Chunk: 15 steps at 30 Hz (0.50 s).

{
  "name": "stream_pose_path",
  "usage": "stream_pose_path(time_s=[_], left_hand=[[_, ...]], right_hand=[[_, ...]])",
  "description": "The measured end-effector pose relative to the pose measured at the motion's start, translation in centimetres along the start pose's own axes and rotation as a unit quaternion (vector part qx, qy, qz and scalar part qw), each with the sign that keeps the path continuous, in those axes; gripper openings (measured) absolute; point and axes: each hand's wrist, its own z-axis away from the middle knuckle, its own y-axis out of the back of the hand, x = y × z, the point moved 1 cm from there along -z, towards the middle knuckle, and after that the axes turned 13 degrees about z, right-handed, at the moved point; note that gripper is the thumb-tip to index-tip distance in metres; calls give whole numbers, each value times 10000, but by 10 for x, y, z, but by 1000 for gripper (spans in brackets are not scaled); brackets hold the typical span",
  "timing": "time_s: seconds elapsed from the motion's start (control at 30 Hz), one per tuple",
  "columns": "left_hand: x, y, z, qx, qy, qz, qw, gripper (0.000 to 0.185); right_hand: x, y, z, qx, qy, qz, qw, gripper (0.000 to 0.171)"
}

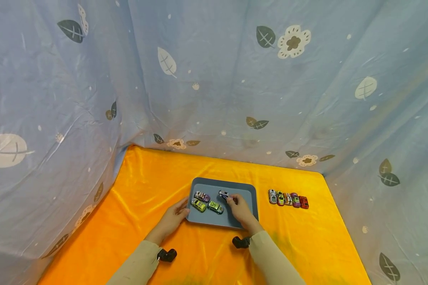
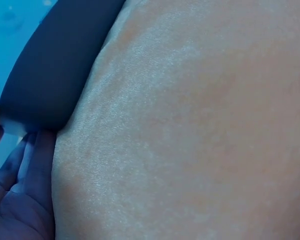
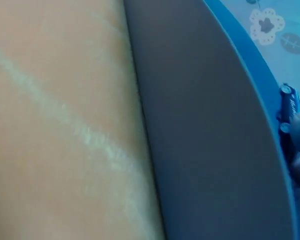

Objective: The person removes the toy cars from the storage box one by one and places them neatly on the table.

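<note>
A grey tray [image 1: 239, 224] lies on the yellow cloth. My left hand [image 1: 172, 217] grips its left edge; the left wrist view has that hand [image 2: 22, 200] with the thumb by the rim and the fingers underneath. Over the tray's right half, my right hand [image 1: 239, 208] pinches a white and dark blue toy car [image 1: 223, 194]. The right wrist view catches this toy car [image 3: 290, 107] beyond the tray wall, partly covered by fingertips. On the tray's left side sit a purple and white toy car [image 1: 201, 196], a yellow one [image 1: 198, 205] and a green one [image 1: 215, 207].
Right of the tray, several toy cars stand side by side in a row, from a whitish car [image 1: 272, 196] to a red car [image 1: 304, 202]. A pale blue patterned curtain [image 1: 214, 99] hangs behind and on both sides of the yellow cloth [image 1: 157, 170].
</note>
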Motion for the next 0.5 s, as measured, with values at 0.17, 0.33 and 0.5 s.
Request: stream_pose_path(time_s=[0.17,0.33,0.5], left_hand=[[-2,1,0,21,76,17,10000,53],[-4,1,-2,60,130,27,9999,53],[-6,1,-2,78,181,22,9998,53]], right_hand=[[-4,13,9,656,83,29,9978,39],[-10,32,18,1357,383,-177,9898,31],[-4,52,27,1746,358,-341,9834,37]])
